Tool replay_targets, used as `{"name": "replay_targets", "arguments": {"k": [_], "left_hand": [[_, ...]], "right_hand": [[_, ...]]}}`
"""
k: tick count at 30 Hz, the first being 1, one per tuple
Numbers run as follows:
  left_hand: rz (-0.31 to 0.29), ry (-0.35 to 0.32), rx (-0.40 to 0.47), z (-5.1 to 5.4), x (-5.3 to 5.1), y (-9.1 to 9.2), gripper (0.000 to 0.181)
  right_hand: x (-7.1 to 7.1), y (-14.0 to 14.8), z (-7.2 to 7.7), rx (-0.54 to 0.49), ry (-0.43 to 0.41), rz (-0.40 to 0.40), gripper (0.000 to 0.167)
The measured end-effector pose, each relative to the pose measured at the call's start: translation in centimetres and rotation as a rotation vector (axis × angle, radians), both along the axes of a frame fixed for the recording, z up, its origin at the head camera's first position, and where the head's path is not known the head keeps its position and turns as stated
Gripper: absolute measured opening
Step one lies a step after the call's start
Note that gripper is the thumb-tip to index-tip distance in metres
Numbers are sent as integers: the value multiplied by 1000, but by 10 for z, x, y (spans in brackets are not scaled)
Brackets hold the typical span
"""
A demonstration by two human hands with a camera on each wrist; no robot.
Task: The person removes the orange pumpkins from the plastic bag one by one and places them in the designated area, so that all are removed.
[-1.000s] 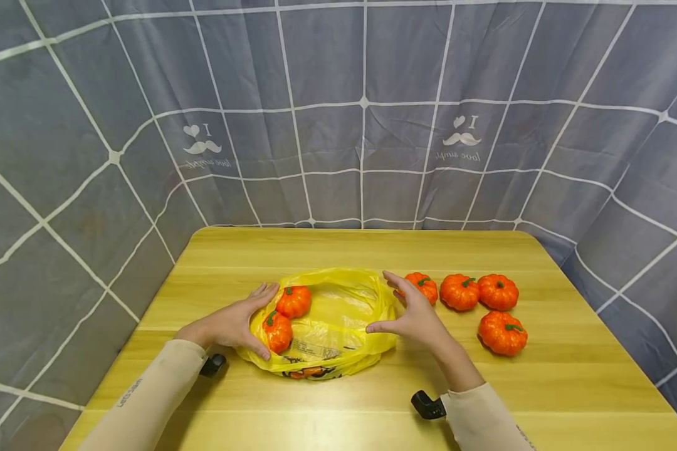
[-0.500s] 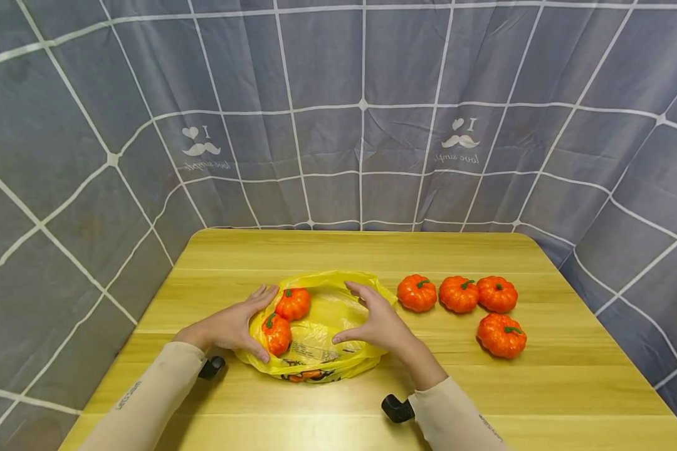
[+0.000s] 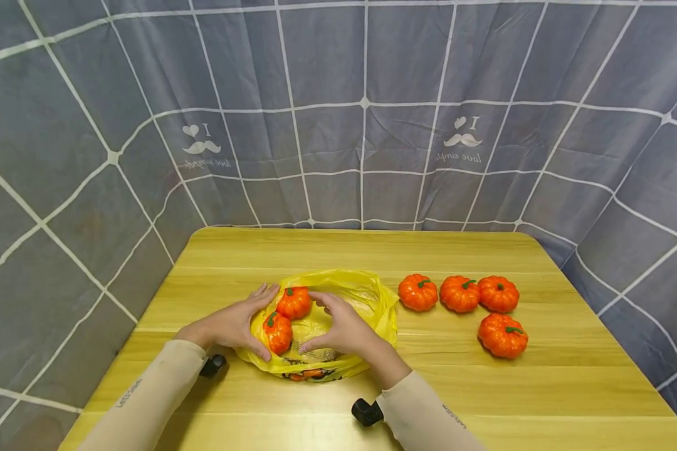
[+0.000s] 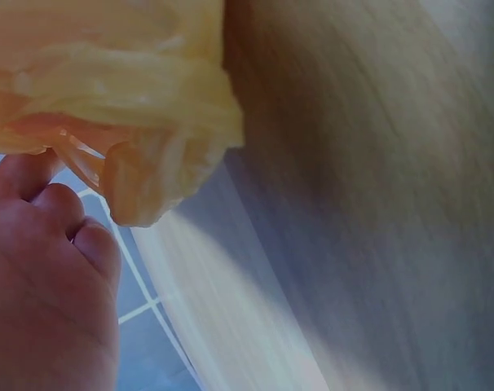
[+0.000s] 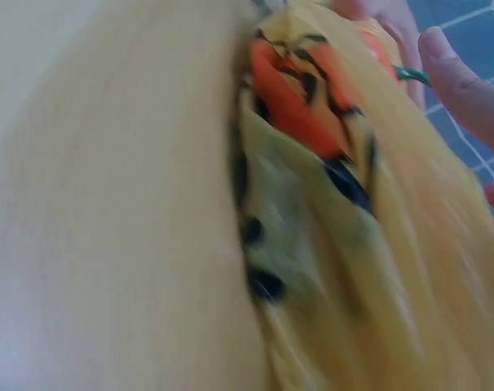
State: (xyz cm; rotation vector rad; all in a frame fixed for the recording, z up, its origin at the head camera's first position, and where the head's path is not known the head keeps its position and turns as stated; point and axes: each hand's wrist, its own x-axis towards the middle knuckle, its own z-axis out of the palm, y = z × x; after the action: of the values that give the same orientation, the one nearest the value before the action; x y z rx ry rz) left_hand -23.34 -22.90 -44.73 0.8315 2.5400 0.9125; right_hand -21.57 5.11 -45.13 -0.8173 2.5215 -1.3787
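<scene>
A yellow plastic bag [image 3: 386, 307] lies with its mouth spread wide on the table. Two small orange pumpkins with green stems, a rear one [image 3: 294, 303] and a front one [image 3: 278, 333], sit inside at its left end. My left hand [image 3: 234, 322] holds that end of the bag, thumb at the front rim and fingers at the back. Over the mouth, my right hand [image 3: 341, 329] has thumb and fingers apart with nothing between them, its fingertips close to the rear pumpkin. In the right wrist view, the right thumb [image 5: 467, 90] shows beside a green stem.
Several more pumpkins lie right of the bag: one nearest it [image 3: 418, 292], two behind to the right and one [image 3: 503, 336] nearer the front. A grey checked curtain [image 3: 327, 138] hangs behind the wooden table [image 3: 293, 419].
My right hand has moved left from the bag's right rim, across the mouth, to near the two pumpkins inside. The left hand and the pumpkins have stayed in place.
</scene>
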Motion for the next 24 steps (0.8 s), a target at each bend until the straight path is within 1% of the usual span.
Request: {"name": "replay_targets", "arguments": {"k": [4,8,17,21,24], "left_hand": [[4,-8,-6,-1,2,0,138],[1,3,-12,-3,3,1,137],[8,19,-14,-2,0,2,136],[17,23,-23,-2,-1,2,137],[21,16,-27,-2,0,2,137]], "right_hand": [[4,-12,-6,36,-16,2,102],[6,-19,-11,51,20,-5,100],[6,-28,-11,41,80,-23,89],[6,-33,-13,45,95,1,87],[7,-37,-14,69,125,24,86]]}}
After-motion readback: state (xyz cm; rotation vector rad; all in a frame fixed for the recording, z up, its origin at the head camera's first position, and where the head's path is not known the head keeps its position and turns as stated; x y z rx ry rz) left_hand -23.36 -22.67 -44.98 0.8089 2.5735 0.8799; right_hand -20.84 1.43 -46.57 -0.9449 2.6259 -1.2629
